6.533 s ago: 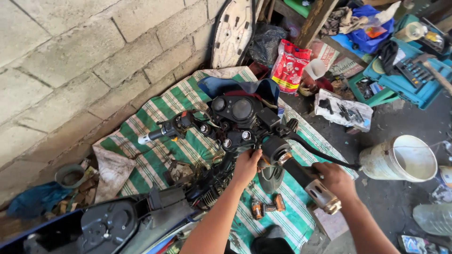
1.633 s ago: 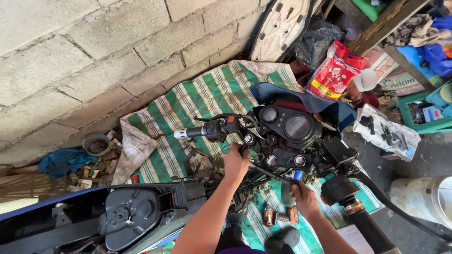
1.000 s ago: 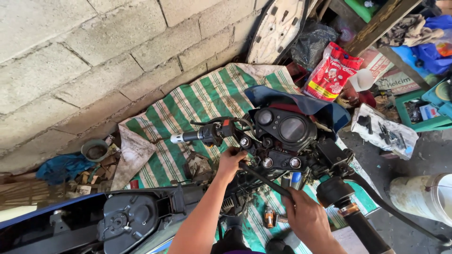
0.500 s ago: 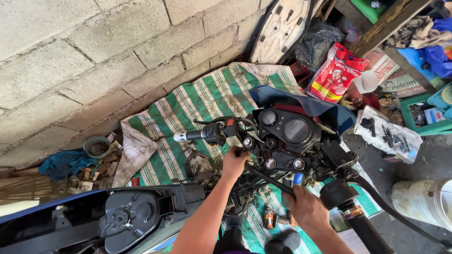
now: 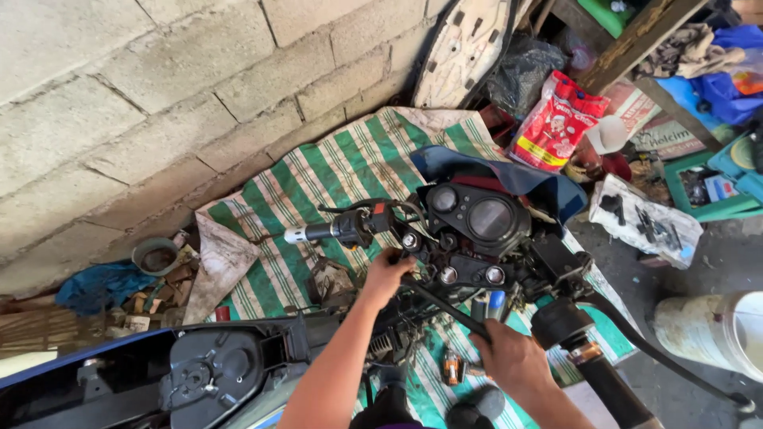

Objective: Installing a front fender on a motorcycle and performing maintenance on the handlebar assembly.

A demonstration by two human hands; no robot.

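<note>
A stripped motorcycle stands below me, its round gauge cluster between the left handlebar grip and the right handlebar grip. My left hand is curled around the dark metal just under the handlebar clamp, beside the left switch housing. A thin black rod slants from that spot down to my right hand, which is closed around its lower end. Small blue-capped parts sit between the two hands. What the rod's upper end meets is hidden by my left hand.
A green-and-white striped tarp lies under the bike against a block wall. A white bucket stands at the right. A red bag, green trays and clutter fill the back right. The open seat bay is at the lower left.
Over the past seconds my right hand left the right handlebar grip and came in to the black rod near the steering head. In the last half second both hands hold still.
</note>
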